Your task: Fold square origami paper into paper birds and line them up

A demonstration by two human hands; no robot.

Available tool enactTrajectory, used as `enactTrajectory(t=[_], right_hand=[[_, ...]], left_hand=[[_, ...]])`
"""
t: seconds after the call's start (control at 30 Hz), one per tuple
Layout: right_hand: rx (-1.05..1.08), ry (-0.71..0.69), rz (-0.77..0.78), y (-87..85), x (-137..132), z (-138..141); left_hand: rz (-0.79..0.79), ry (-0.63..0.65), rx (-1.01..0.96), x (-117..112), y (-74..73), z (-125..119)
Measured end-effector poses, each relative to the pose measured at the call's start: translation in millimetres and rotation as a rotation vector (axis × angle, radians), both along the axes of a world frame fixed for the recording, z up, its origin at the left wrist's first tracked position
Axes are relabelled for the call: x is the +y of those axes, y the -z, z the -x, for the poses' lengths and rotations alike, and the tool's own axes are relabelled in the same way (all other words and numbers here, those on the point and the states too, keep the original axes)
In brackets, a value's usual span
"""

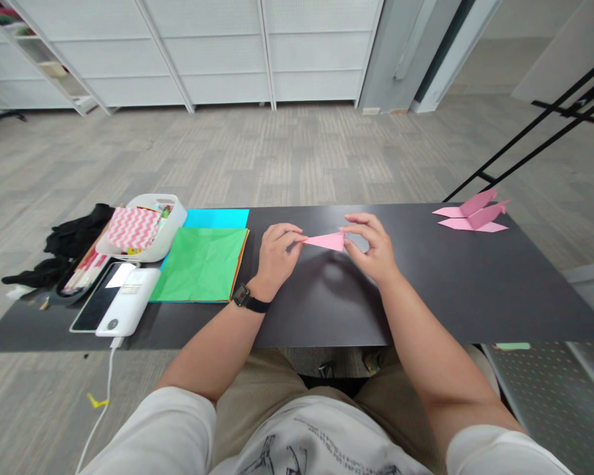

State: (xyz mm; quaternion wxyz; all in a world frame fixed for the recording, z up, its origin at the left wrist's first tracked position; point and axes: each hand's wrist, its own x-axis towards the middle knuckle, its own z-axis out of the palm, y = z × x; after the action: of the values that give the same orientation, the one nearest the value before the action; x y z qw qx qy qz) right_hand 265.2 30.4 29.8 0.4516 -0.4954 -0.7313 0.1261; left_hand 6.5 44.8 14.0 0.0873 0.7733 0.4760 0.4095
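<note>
A folded piece of pink paper (pixel 327 241), narrow at its left tip and wider at its right end, is held just above the dark table. My left hand (pixel 280 252) pinches the narrow tip between thumb and fingers. At the wide end, the thumb and fingers of my right hand (pixel 373 247) close on the paper's edge, with the other fingers raised. Two folded pink paper birds (pixel 485 214) stand at the table's far right, apart from both hands.
Green paper (pixel 202 264) lies on other coloured sheets, left of my left hand. Farther left are a white basket (pixel 171 227), a white power bank (pixel 129 302) with a cable, a tablet (pixel 96 303) and black cloth (pixel 76 231). The dark table (pixel 426 284) has its near edge at my lap.
</note>
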Motion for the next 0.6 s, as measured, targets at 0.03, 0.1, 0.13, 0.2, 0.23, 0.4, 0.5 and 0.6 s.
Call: enactTrajectory(t=[0.03,0.1,0.13,0.2,0.23,0.4,0.5,0.6], right_hand=[[-0.007,0.002,0.009,-1.8,-0.8,-0.3],[0.001,-0.008,-0.011,-3.2,-1.0,-1.5],[0.021,-0.025,-0.046,-2.8,-0.5,-2.3],[0.072,-0.075,-0.133,-0.4,1.3,-3.5],[0.092,-0.098,-0.166,1.2,2.1,-3.8],[0.095,-0.121,-0.174,5.2,2.7,-3.3],[0.087,-0.117,-0.18,4.7,2.1,-3.1],[0.079,-0.123,-0.21,4.1,2.4,-3.2]], left_hand=[[-0.005,-0.008,-0.003,0.3,0.3,0.3],[-0.016,-0.014,-0.014,1.0,1.3,0.5],[-0.028,-0.008,-0.025,1.4,2.0,0.5],[-0.057,0.016,-0.053,2.4,4.0,0.3],[-0.066,0.026,-0.065,3.0,5.1,0.2],[-0.047,0.032,-0.072,5.0,9.2,0.3],[-0.045,0.028,-0.072,5.3,8.9,0.6],[-0.044,0.026,-0.064,5.9,8.0,0.8]])
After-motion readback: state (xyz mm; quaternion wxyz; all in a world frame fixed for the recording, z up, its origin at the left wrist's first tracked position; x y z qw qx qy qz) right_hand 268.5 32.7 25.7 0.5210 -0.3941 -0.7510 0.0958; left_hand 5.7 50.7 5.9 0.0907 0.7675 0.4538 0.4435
